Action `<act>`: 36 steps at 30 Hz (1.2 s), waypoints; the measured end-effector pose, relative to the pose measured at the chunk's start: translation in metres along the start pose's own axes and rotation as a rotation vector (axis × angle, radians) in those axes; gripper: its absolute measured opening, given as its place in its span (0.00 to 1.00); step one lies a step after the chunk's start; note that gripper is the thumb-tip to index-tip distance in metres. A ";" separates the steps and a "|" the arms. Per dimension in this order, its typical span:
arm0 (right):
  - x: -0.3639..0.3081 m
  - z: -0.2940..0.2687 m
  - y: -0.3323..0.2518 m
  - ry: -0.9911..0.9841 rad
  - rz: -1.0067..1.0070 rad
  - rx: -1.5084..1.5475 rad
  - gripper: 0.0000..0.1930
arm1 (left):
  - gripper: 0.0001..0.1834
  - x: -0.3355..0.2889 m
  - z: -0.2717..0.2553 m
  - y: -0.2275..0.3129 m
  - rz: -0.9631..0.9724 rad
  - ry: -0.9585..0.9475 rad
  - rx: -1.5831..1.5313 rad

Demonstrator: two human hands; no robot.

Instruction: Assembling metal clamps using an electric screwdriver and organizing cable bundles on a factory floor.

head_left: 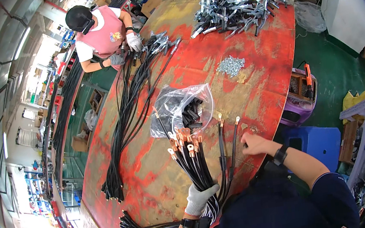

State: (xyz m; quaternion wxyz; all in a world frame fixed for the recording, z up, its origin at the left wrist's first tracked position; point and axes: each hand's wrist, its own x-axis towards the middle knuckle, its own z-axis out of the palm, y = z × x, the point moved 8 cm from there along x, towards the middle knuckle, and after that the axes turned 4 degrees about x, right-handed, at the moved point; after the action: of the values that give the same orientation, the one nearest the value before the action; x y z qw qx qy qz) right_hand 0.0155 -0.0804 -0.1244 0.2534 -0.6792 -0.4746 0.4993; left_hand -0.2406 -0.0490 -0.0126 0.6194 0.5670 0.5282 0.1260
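Observation:
My left hand point(199, 199), in a white knit glove, is wrapped round a thick bundle of black cables point(195, 170) tipped with copper ring lugs point(185, 136). Just right of the bundle, a few separate lugged cables point(221, 148) lie on the table, with black sleeves partway along them. Bare and closed, my right hand point(255, 144) rests low over the table's right edge, beside the rightmost cable's end. Whatever its fingertips may pinch is too small to make out. Beyond the bundle sits a clear plastic bag point(205, 93) with short black sleeves point(192, 111) in it.
The worn red table point(261, 80) carries a heap of metal clamps point(237, 5), a pile of small screws point(231, 65) and long black cables point(121, 140). A co-worker point(105, 34) in gloves handles cable ends across the table. A blue stool point(316, 147) stands at right.

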 end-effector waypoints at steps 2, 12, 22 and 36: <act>-0.007 -0.020 -0.024 -0.040 0.094 0.278 0.19 | 0.16 -0.002 0.001 -0.005 -0.020 -0.054 -0.069; 0.003 -0.053 -0.111 0.136 -0.140 1.655 0.14 | 0.14 -0.003 0.007 -0.007 -0.101 -0.154 -0.001; 0.012 -0.044 -0.163 -0.029 -0.237 1.763 0.13 | 0.11 -0.008 0.010 -0.002 -0.058 -0.141 0.089; -0.018 -0.077 -0.164 0.013 -0.483 1.442 0.15 | 0.12 -0.005 0.014 -0.002 -0.079 -0.126 0.046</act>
State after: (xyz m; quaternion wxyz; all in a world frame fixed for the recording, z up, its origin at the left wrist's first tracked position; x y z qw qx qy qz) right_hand 0.0213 -0.0173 0.0464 0.7394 -0.2258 -0.1648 0.6125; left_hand -0.2323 -0.0617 -0.0146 0.6427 0.5664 0.5131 0.0535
